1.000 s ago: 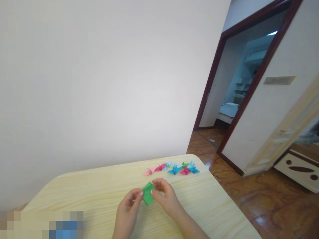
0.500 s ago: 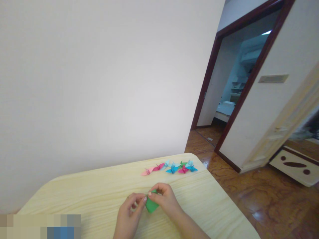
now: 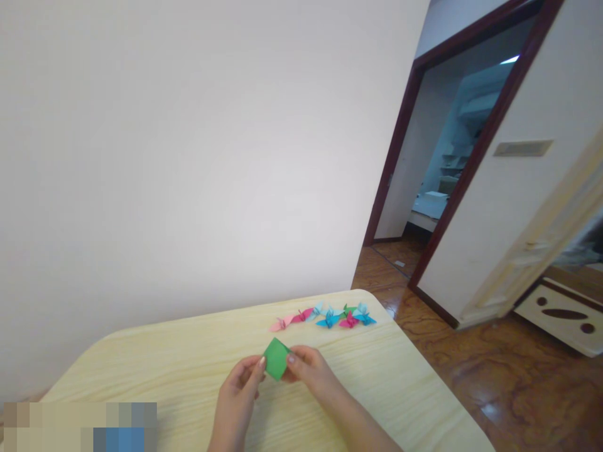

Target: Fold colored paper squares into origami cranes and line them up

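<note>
Between my two hands is a folded green origami paper [image 3: 276, 359], now a small diamond shape with one corner pointing away from me. My left hand [image 3: 240, 386] pinches its left corner between thumb and fingers. On the opposite corner, my right hand [image 3: 311, 370] is closed, thumb on top and fingers behind the paper. The paper is held just above the wooden table [image 3: 188, 364]. Beyond it lie several folded paper cranes in pink, blue and green, among them a light pink crane [image 3: 281, 323] and a blue crane [image 3: 330, 319].
A white wall [image 3: 211, 157] rises behind the table's far edge. Pixelated blocks [image 3: 80, 427] cover the lower left corner. To the right are a brown wooden floor [image 3: 438, 351], a dark red door frame [image 3: 464, 179] and a cream drawer front [image 3: 560, 314].
The green paper has been turned and lifted away from me, so its flat diamond face shows. My fingers have shifted from its top edge to its two side corners.
</note>
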Demonstrator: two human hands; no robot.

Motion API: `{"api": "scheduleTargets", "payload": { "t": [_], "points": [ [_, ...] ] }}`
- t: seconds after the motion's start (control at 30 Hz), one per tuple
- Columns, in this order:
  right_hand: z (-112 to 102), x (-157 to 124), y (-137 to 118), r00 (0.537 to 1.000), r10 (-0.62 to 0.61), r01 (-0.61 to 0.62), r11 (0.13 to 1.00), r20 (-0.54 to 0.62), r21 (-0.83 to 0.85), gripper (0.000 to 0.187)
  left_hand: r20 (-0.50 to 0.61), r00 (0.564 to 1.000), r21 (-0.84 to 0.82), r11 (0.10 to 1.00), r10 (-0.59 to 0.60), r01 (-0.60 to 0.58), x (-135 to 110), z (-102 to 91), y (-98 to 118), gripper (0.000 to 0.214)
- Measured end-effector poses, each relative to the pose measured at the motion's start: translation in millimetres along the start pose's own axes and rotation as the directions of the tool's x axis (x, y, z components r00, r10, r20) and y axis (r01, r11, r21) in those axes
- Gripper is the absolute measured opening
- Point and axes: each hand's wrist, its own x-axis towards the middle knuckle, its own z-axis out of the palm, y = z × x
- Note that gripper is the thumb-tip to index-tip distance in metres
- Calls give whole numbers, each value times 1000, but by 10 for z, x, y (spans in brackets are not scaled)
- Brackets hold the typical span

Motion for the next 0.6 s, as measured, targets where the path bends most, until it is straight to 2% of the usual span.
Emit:
{"api": "scheduleTargets", "payload": {
  "t": [0.13, 0.3, 0.43, 0.6],
  "points": [
    [23, -9, 15, 1000, 26, -27, 999, -8, -33, 54, 3, 1000, -12, 1000, 14, -14, -9, 32, -28, 47],
    [51, 10, 28, 993, 61, -68, 996, -101, -66, 43, 110, 994, -42, 999, -5, 9, -10, 51, -46, 42],
    [65, 0, -40, 986, 100, -108, 993, -136, -57, 34, 175, 984, -9, 1000, -27, 29, -32, 65, 26, 39],
    [111, 14, 1, 987, 40, -47, 998, -156, -43, 28, 147, 989, -13, 1000, -2, 4, -61, 104, 99, 38]
  ]
}}
